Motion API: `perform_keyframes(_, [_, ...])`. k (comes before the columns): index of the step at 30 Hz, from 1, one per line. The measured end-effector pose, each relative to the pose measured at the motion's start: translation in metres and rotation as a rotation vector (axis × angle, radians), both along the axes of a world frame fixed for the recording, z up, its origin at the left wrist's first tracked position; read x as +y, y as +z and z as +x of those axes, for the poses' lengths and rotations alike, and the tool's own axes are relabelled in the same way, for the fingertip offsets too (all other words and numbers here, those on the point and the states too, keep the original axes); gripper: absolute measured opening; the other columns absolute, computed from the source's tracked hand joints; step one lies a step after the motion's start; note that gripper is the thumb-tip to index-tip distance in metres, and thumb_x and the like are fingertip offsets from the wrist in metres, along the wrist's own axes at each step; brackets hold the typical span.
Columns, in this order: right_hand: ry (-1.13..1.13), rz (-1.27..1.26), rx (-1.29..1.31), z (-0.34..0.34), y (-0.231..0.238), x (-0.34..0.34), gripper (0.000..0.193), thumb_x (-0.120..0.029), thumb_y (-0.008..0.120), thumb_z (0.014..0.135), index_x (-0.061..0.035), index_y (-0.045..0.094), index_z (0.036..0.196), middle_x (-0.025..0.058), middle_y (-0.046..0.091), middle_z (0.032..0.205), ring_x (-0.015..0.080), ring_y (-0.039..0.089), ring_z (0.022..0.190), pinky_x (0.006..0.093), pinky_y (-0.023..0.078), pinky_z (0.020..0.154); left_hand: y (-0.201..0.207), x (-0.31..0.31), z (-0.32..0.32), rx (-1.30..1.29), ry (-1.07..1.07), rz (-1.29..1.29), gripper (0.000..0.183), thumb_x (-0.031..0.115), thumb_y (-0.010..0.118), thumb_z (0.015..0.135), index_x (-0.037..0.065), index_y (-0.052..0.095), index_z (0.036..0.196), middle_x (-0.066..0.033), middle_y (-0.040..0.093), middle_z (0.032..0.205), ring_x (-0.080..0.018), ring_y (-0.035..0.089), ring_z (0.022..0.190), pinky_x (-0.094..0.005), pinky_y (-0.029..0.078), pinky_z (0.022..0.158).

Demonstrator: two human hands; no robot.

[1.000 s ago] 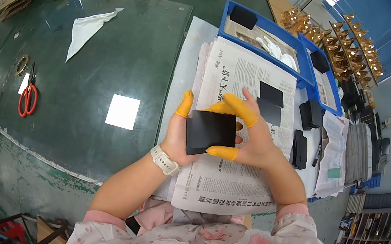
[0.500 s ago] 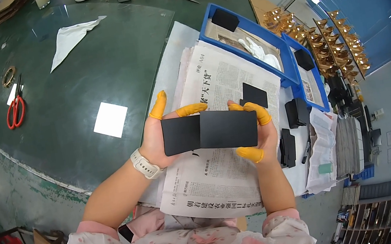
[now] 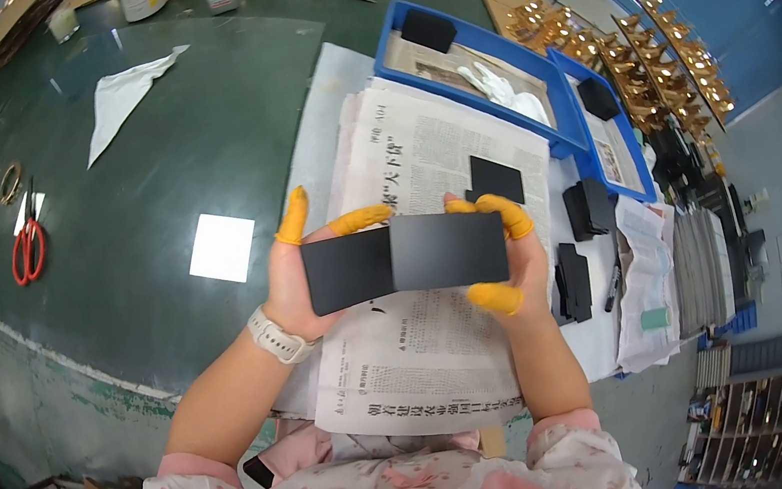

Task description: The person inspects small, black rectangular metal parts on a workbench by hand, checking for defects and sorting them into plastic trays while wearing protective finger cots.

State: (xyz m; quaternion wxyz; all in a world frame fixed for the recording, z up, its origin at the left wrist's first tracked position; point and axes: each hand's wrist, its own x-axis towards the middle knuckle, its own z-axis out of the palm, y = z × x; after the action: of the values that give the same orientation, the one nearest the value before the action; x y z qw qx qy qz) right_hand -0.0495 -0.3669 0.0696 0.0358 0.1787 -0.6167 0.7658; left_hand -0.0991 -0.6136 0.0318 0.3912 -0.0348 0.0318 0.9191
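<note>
Drawn rightward since a second ago: upper black plate (image 3: 449, 248), outer end pinched by right hand's (image 3: 527, 260) fingers, lapping lower black plate (image 3: 348, 271) against left hand (image 3: 290, 290), thumb spread, underside grip cannot be told. Probably light, stiff, smooth; best gripped by edges. Pair above newspaper (image 3: 430, 370), long axis left-to-right.

Two flat black rectangular plates (image 3: 449, 249), smooth, matt to satin; yellow finger cots (image 3: 291, 221), thin, wrinkled, rubber-like; dark green surface (image 3: 143, 211), smooth, glossy, light-reflecting; printed grey-white newspaper sheets (image 3: 427, 350), matt paper; blue rectangular tray (image 3: 568, 129), smooth plastic; white triangular cloth (image 3: 122, 102), soft, matt; red-handled scissors (image 3: 30, 226), glossy plastic grips; gold curved pieces (image 3: 638, 84), polished, metallic-looking
</note>
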Motion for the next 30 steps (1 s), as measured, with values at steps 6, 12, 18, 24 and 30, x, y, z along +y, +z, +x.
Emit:
perform_keyframes(6, [-0.396, -0.152, 0.034, 0.019, -0.004, 0.1, 0.086, -0.019, 0.083, 0.08, -0.0028, 0.039, 0.152, 0.0144, 0.061, 0.122, 0.0338, 0.067, 0.106, 0.0469, 0.053, 0.099, 0.0, -0.004, 0.004, 0.102, 0.014, 0.0, 0.097, 0.077, 0.039, 0.096, -0.007, 0.051, 0.142, -0.0377, 0.057, 0.134, -0.0581, 0.061, 0.115, -0.0598, 0.047, 0.107])
perform_keyframes(12, [-1.062, 1.387, -0.208, 0.084, -0.038, 0.193, 0.082, -0.015, 0.085, 0.076, 0.0007, 0.048, 0.148, 0.0179, 0.06, 0.12, 0.0328, 0.061, 0.109, 0.0397, 0.051, 0.093, 0.0, 0.005, 0.003, 0.143, 0.044, -0.049, 0.096, 0.077, 0.041, 0.096, -0.007, 0.052, 0.141, -0.0375, 0.059, 0.131, -0.0558, 0.063, 0.114, -0.0581, 0.049, 0.106])
perform_keyframes(18, [-0.762, 1.296, 0.087, 0.056, -0.007, 0.124, 0.07, -0.027, 0.076, 0.09, 0.0031, 0.048, 0.147, 0.0262, 0.055, 0.142, 0.0414, 0.046, 0.138, 0.0489, 0.031, 0.119, 0.001, 0.007, 0.005, 0.156, 0.056, -0.117, 0.088, 0.071, 0.041, 0.099, -0.006, 0.054, 0.139, -0.0353, 0.061, 0.128, -0.0511, 0.063, 0.113, -0.0572, 0.049, 0.103])
perform_keyframes(24, [-0.239, 1.493, 0.115, 0.027, 0.008, 0.067, 0.071, -0.028, 0.072, 0.093, 0.0, 0.043, 0.152, 0.0263, 0.049, 0.151, 0.0391, 0.035, 0.149, 0.053, 0.017, 0.126, -0.005, 0.005, 0.004, 0.105, 0.072, -0.07, 0.094, 0.076, 0.042, 0.096, -0.008, 0.051, 0.14, -0.0369, 0.059, 0.132, -0.0543, 0.064, 0.113, -0.0581, 0.05, 0.104])
perform_keyframes(30, [-0.346, 1.546, 0.175, 0.006, 0.005, 0.056, 0.074, -0.04, 0.072, 0.092, 0.0025, 0.048, 0.147, 0.0212, 0.059, 0.14, 0.0336, 0.038, 0.148, 0.0545, 0.018, 0.125, -0.005, 0.0, 0.002, 0.024, 0.017, 0.031, 0.096, 0.075, 0.043, 0.097, -0.01, 0.049, 0.142, -0.038, 0.057, 0.133, -0.0577, 0.061, 0.116, -0.0609, 0.045, 0.108])
